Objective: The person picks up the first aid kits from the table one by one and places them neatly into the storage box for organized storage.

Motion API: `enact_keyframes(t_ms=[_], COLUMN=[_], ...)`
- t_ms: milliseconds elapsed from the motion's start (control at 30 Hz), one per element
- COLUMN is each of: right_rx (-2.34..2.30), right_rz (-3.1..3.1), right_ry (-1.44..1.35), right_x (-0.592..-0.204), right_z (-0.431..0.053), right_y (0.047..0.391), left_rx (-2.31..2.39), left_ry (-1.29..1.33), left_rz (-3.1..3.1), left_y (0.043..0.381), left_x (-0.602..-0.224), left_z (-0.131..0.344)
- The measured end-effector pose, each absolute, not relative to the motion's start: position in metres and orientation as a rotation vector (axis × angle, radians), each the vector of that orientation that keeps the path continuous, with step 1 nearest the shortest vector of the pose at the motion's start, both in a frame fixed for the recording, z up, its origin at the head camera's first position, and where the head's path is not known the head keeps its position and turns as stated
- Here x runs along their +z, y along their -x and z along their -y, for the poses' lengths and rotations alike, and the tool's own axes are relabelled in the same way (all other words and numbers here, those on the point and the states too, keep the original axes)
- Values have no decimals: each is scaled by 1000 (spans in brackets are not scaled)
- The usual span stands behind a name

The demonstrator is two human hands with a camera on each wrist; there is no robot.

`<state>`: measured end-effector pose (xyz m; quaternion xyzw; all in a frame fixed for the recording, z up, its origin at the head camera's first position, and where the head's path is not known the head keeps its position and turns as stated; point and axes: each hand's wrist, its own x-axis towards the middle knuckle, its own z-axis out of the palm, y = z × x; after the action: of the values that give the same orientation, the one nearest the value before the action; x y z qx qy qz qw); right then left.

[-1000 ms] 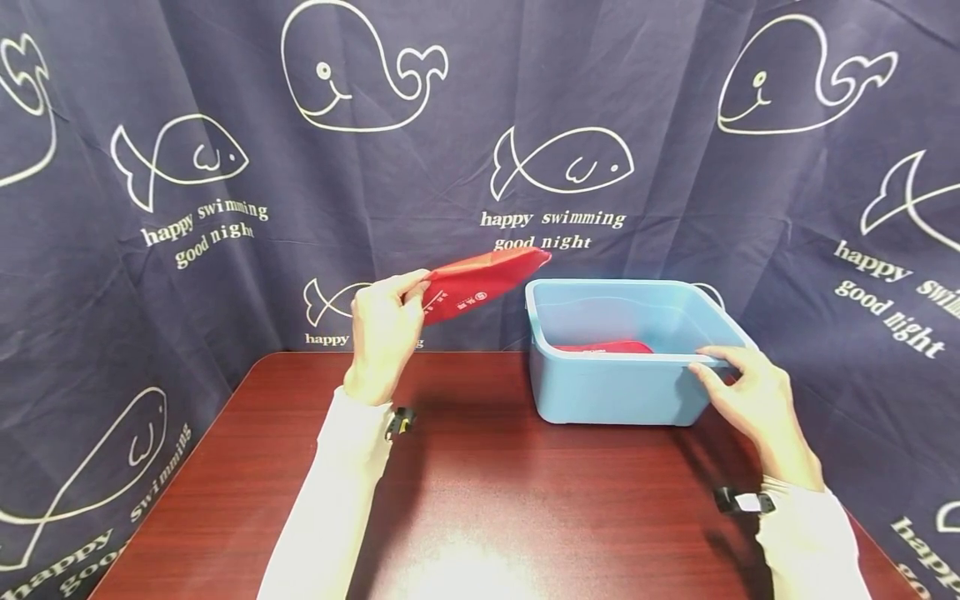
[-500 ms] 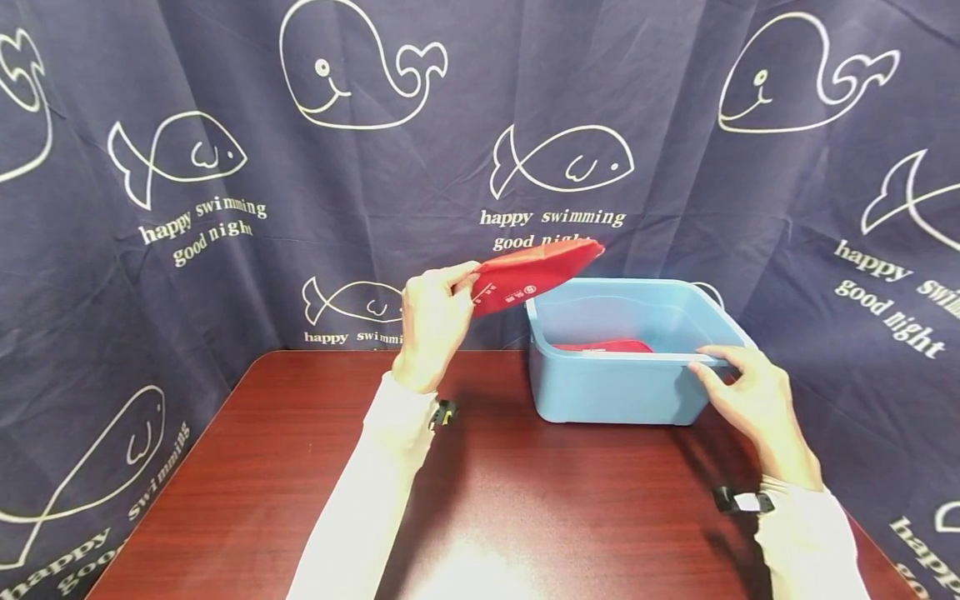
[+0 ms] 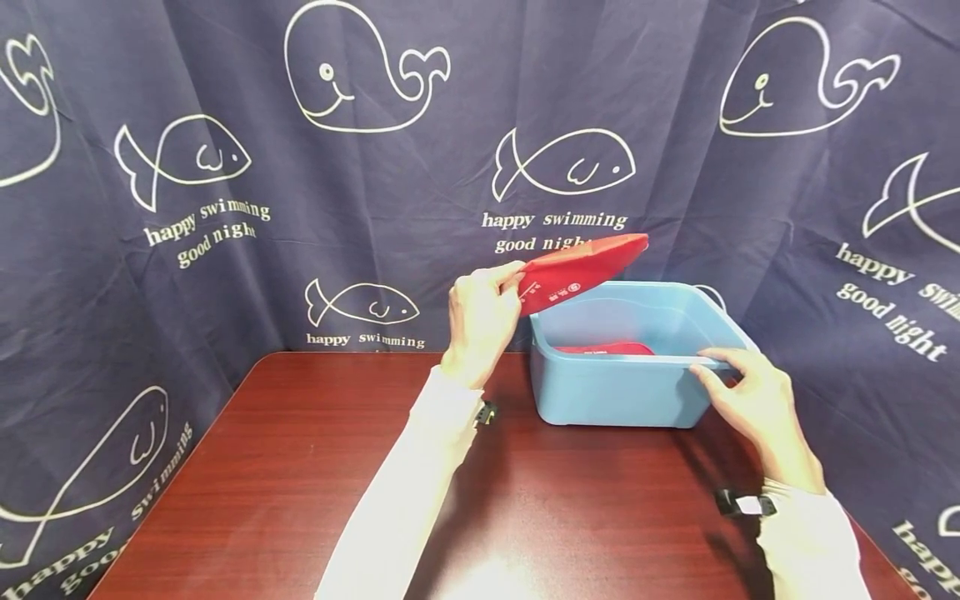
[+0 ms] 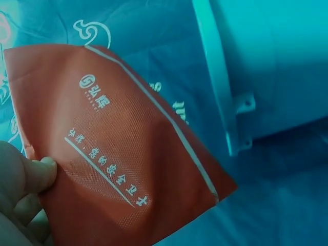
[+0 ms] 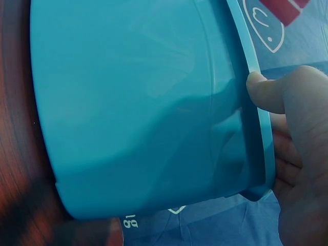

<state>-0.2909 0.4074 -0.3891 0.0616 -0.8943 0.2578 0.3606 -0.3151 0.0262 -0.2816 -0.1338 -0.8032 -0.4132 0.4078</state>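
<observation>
A flat red fabric pouch [image 3: 581, 268] with white printed lettering is pinched at its left edge by my left hand [image 3: 483, 321]. In the head view it hangs tilted above the left rim of a light blue plastic bin [image 3: 622, 390]. The left wrist view shows the pouch [image 4: 113, 148] close up, the thumb [image 4: 43, 174] pressing its face. My right hand [image 3: 757, 408] grips the bin's near right rim, with the thumb outside and the fingers over the edge, as the right wrist view also shows. Inside the bin lies another red item [image 3: 607, 348], mostly hidden by the front wall.
The bin stands at the back right of a reddish-brown wooden table [image 3: 300, 467]. Close behind the table hangs a dark blue curtain [image 3: 420, 200] with white whale and fish drawings. Black bands sit on both wrists.
My left hand has carried the red pouch rightward, from left of the bin to over its left rim. The right hand and the bin have stayed in place.
</observation>
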Motion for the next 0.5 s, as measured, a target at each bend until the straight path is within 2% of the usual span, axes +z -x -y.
enact_keyframes(t_ms=[500], right_rx=[658], right_rz=[2310], right_ry=[-156], right_x=[-391], right_z=[-409], right_y=[292], left_rx=[-993], left_ry=[385], left_rz=[2091], left_y=[334], left_x=[-294], left_z=[-70])
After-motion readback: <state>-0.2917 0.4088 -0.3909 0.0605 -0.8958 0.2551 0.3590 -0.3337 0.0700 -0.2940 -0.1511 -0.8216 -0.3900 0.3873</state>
